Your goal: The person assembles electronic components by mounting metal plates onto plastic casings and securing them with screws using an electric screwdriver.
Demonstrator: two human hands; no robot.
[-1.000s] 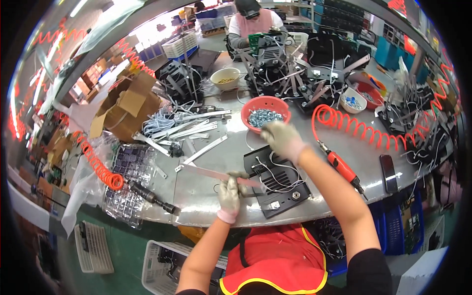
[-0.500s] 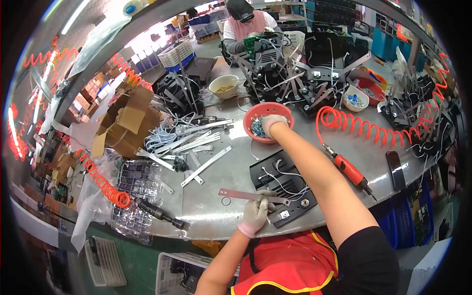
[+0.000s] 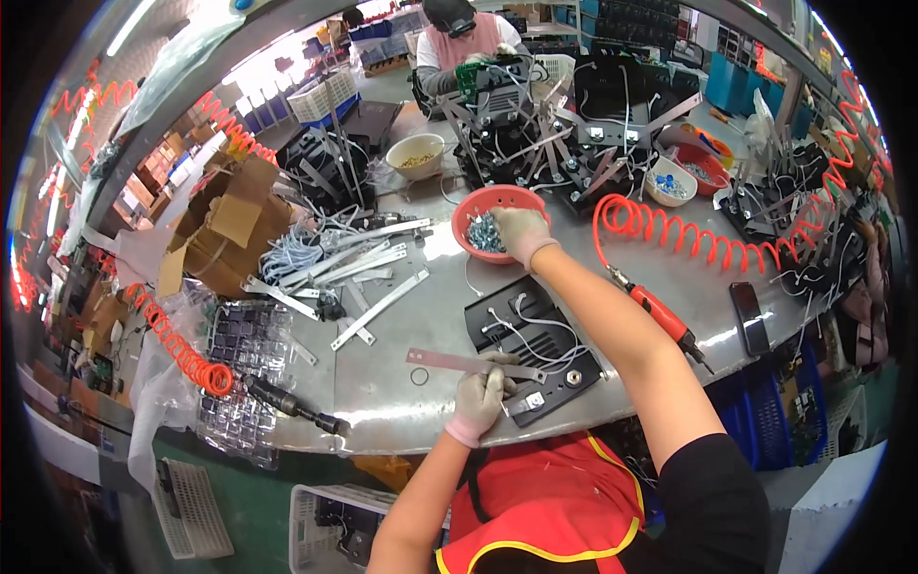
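My left hand (image 3: pixel 480 397), in a pale glove, pinches a flat metal strip (image 3: pixel 442 360) with holes at its ends. The strip lies across the near part of a black slotted housing (image 3: pixel 547 406), which has white wires and a round metal fitting (image 3: pixel 574 378). My gloved right hand (image 3: pixel 525 235) is at the near right side of a red plastic bowl (image 3: pixel 521 196) holding small silvery screws (image 3: pixel 483 232). Its fingers are bent together over the bowl's inside; whether a screw is between them is hidden.
Loose metal strips (image 3: pixel 381 308) and a cardboard box (image 3: pixel 225 225) lie left. A red power screwdriver (image 3: pixel 660 316) with coiled hose and a phone (image 3: pixel 749 318) are right. A dark screwdriver (image 3: pixel 287 402) rests at the front left edge. Another person (image 3: pixel 469 43) works across the table.
My right hand has drawn back slightly from the bowl's middle toward its near right rim. My left hand still holds the strip over the housing. The whole view has shifted a little.
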